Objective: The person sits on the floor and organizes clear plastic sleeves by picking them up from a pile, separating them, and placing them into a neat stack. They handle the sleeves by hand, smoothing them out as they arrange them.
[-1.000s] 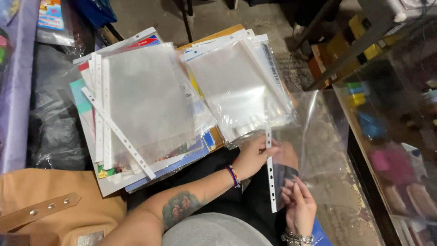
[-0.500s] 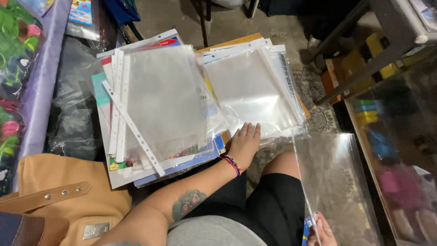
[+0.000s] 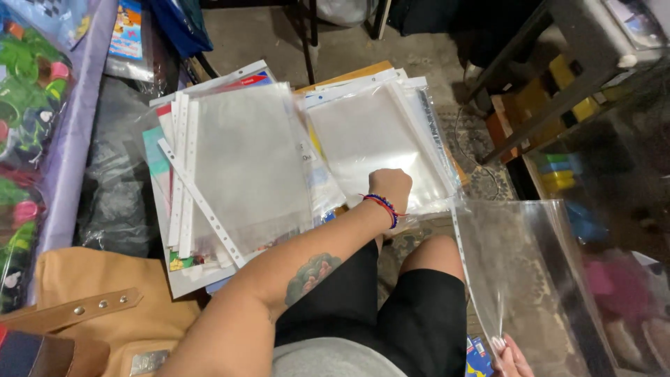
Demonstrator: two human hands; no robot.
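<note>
A clear sleeve hangs at the person's right, beside the knee, pinched at its lower edge by the right hand. The left hand, curled into a loose fist, rests on the right sleeve stack. Another stack lies left; a tan bag sits nearer.

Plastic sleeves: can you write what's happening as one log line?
left hand: fist on right sleeve stack | right hand: holds one clear sleeve | left sleeve stack: untouched
</note>
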